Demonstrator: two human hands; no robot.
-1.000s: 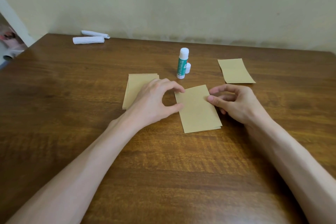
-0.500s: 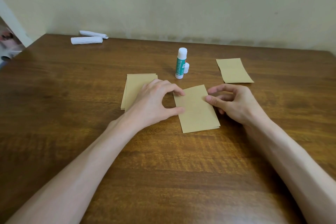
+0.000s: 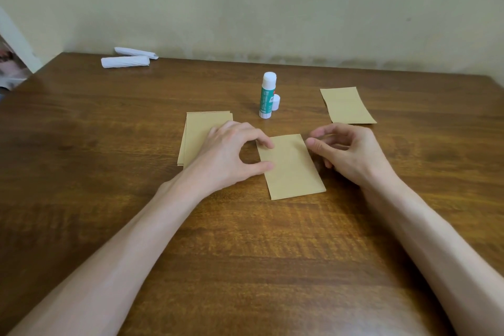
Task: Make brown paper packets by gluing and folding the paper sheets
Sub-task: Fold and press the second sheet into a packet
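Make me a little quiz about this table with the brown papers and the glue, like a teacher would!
1. True or false: the glue stick stands upright on the table.
2. Where is the stack of brown sheets? A) partly under the left hand B) leaning on the wall C) on top of the glue stick
3. Fill the gap: ___ white rolls lie near the table's far edge.

Key: 1 true; 2 A; 3 two.
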